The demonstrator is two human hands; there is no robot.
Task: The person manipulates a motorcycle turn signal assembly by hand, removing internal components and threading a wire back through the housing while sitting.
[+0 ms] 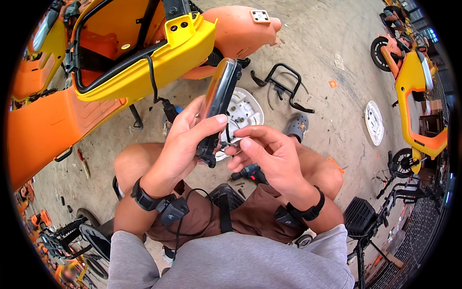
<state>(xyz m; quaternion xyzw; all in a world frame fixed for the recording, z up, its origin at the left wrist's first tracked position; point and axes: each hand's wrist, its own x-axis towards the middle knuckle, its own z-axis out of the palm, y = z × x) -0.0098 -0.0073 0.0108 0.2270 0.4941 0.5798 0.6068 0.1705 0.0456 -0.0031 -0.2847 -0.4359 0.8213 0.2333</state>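
Note:
My left hand (pixel 185 132) is closed around a long lamp unit (pixel 217 96) with a black housing and a glossy, see-through cover, its thumb across the back. The lamp is tilted, its upper end leaning right. Thin dark wires (pixel 228 126) come off its right side. Beside them, close to the lamp's lower half, my right hand (pixel 272 156) pinches something small between thumb and fingers. What exactly it holds is too small to tell. Behind the hands, a white plastic shell (pixel 256 103) with small parts in it lies on the floor, partly hidden.
A yellow and orange scooter body (pixel 192 55) stands at the upper left. On the floor are a bent black tube frame (pixel 294 86), a power drill (pixel 252 172), another white shell (pixel 373 123) and a screwdriver (pixel 83 164). Another yellow scooter (pixel 406 103) stands right.

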